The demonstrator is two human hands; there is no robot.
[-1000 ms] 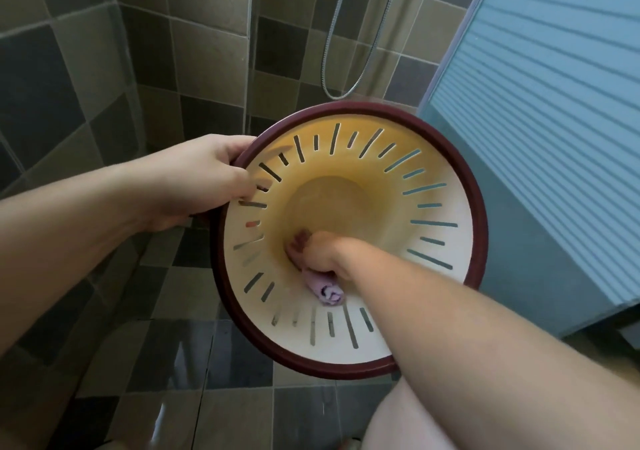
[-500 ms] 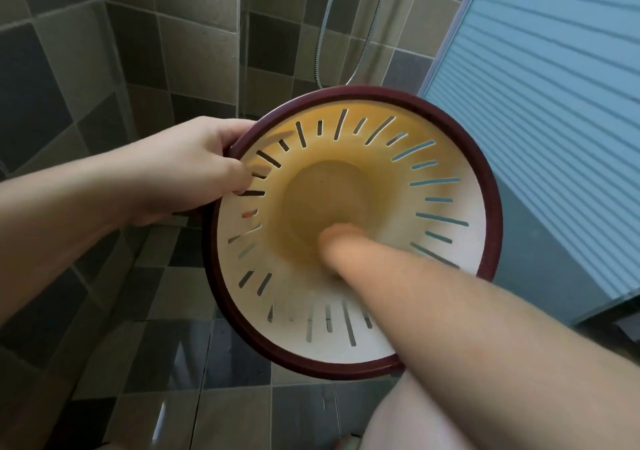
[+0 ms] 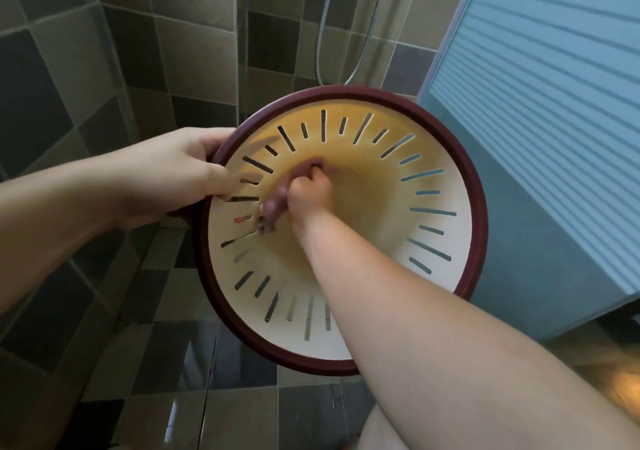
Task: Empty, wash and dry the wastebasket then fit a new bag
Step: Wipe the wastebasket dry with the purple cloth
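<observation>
Tiled shower walls fill the upper left of the frame. I see the wastebasket (image 3: 346, 276) at centre, mouth toward the camera. Left hand (image 3: 180, 175) grips its left rim; right hand (image 3: 310, 193), fingers curled round a purple cloth (image 3: 273, 207), reaches deep inside along its axis.

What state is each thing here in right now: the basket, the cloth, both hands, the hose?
wastebasket: empty, no bag, held up off the floor, mouth facing the camera.
left hand: grips the basket's dark red rim.
right hand: inside the basket, clutching the cloth.
purple cloth: bunched, pressed against the inner wall, blurred.
shower hose: hanging in a loop against the tiled wall.
</observation>
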